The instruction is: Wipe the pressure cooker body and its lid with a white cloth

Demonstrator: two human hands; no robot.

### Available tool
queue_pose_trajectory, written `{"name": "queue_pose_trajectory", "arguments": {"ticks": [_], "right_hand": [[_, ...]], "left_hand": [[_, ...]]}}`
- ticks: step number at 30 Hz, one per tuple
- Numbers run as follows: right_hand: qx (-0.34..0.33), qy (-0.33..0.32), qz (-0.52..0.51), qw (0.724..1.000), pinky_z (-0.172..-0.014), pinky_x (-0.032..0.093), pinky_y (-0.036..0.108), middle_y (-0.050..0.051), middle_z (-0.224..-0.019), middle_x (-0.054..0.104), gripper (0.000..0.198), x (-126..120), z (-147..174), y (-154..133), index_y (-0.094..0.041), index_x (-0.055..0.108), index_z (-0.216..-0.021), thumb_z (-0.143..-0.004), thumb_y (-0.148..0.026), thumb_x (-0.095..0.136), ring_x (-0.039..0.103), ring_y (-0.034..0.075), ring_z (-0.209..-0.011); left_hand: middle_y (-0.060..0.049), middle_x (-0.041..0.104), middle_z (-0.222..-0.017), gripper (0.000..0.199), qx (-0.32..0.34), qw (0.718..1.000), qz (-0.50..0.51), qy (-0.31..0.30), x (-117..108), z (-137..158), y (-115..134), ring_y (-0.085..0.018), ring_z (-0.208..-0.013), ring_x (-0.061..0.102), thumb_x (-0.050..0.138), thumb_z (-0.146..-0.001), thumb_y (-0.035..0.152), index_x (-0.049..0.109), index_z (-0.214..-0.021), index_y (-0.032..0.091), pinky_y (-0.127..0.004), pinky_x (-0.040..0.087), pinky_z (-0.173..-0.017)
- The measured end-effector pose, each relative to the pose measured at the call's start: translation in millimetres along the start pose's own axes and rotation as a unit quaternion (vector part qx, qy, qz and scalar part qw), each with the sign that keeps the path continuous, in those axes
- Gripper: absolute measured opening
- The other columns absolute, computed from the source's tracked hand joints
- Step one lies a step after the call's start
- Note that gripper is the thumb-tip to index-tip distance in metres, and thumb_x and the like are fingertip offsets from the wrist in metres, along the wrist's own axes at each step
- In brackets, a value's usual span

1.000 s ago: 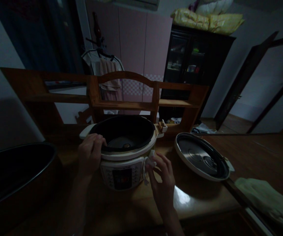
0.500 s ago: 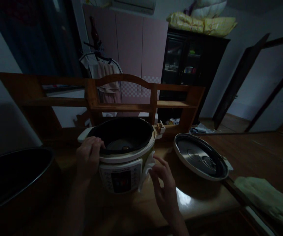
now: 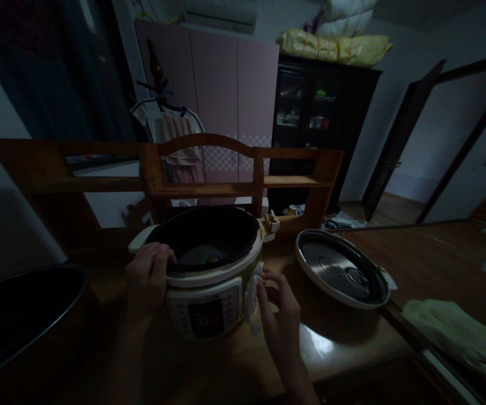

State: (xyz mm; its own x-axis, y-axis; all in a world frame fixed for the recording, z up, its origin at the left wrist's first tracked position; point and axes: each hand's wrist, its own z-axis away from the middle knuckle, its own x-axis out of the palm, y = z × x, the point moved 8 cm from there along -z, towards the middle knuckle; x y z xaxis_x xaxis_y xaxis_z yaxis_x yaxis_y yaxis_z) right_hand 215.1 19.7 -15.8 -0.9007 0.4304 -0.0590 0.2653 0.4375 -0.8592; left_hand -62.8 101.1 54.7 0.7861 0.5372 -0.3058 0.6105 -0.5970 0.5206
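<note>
An electric pressure cooker (image 3: 205,311) stands lidless on the wooden table, its dark inside showing and its control panel facing me. My left hand (image 3: 147,278) grips the cooker's rim at the left front, fingers curled over the edge. On the other side, my right hand (image 3: 280,309) pinches a crumpled white tissue (image 3: 252,298) against the cooker's right outer wall. The cooker's round lid (image 3: 342,270) lies upside down to the right, its metal underside up.
At the left edge sits a large dark pot (image 3: 27,315). A wooden shelf rack (image 3: 205,189) runs behind the cooker. Pale green cloth (image 3: 454,337) lies at the lower right, beside the table's edge. Farther back are a pink wardrobe (image 3: 217,84) and a black cabinet (image 3: 344,112).
The view has shifted slightly. My right hand has moved the tissue a little along the cooker's right side, and the tissue has changed shape. My left hand keeps its grip on the rim.
</note>
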Motion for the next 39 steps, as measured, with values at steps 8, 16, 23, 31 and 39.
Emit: {"name": "queue_pose_trajectory", "arguments": {"ticks": [8, 16, 23, 31, 39], "right_hand": [[0.053, -0.001, -0.02, 0.998, -0.063, 0.055, 0.023, 0.004, -0.096, 0.071, 0.018, -2.9, 3.3, 10.4, -0.023, 0.059, -0.105, -0.098, -0.038, 0.053, 0.071, 0.018, -0.082], [0.053, 0.028, -0.029, 0.998, -0.076, 0.052, 0.028, 0.003, -0.097, 0.069, 0.014, -9.4, 5.2, 16.3, -0.023, 0.059, -0.099, -0.095, -0.035, 0.056, 0.068, 0.018, -0.088], [-0.046, 0.037, 0.048, 0.997, -0.1, 0.046, 0.039, 0.009, -0.133, 0.059, 0.008, -28.3, 7.8, -18.1, -0.024, 0.061, -0.101, -0.094, -0.028, 0.058, 0.055, 0.025, -0.124], [-0.077, 0.102, 0.052, 0.99, -0.094, 0.053, 0.048, 0.012, -0.129, 0.062, 0.013, -65.1, 15.9, -40.3, -0.024, 0.066, -0.102, -0.089, -0.027, 0.066, 0.06, 0.03, -0.118], [-0.065, 0.118, 0.086, 0.987, -0.09, 0.053, 0.041, 0.01, -0.119, 0.066, 0.009, -77.9, 17.0, -43.2, -0.023, 0.065, -0.094, -0.088, -0.03, 0.067, 0.063, 0.026, -0.11]], "left_hand": [[-0.002, 0.062, -0.082, 0.036, -0.017, 1.0, -0.004, 0.0, -0.6, 1.3, -2.7, -0.019, -0.089, 0.058, 0.04, -0.096, 0.039, 0.053, -0.067, 0.023, -0.033, 0.042, -0.087], [-0.002, 0.062, -0.084, 0.036, -0.004, 1.0, -0.011, -0.007, 0.0, 0.7, -3.1, -0.018, -0.09, 0.058, 0.038, -0.096, 0.037, 0.053, -0.067, 0.023, -0.033, 0.042, -0.086], [-0.002, 0.06, -0.082, 0.035, -0.008, 1.0, -0.001, -0.005, -1.0, 1.3, -0.1, -0.018, -0.087, 0.058, 0.039, -0.096, 0.036, 0.053, -0.066, 0.023, -0.034, 0.041, -0.085], [-0.002, 0.061, -0.081, 0.035, -0.013, 1.0, 0.003, 0.007, -2.5, 1.4, -0.9, -0.018, -0.087, 0.058, 0.041, -0.095, 0.036, 0.055, -0.066, 0.023, -0.034, 0.042, -0.086], [-0.003, 0.061, -0.082, 0.037, -0.019, 1.0, 0.004, 0.006, -1.5, 1.7, -3.7, -0.019, -0.087, 0.058, 0.04, -0.096, 0.039, 0.055, -0.066, 0.023, -0.034, 0.042, -0.087]]}}
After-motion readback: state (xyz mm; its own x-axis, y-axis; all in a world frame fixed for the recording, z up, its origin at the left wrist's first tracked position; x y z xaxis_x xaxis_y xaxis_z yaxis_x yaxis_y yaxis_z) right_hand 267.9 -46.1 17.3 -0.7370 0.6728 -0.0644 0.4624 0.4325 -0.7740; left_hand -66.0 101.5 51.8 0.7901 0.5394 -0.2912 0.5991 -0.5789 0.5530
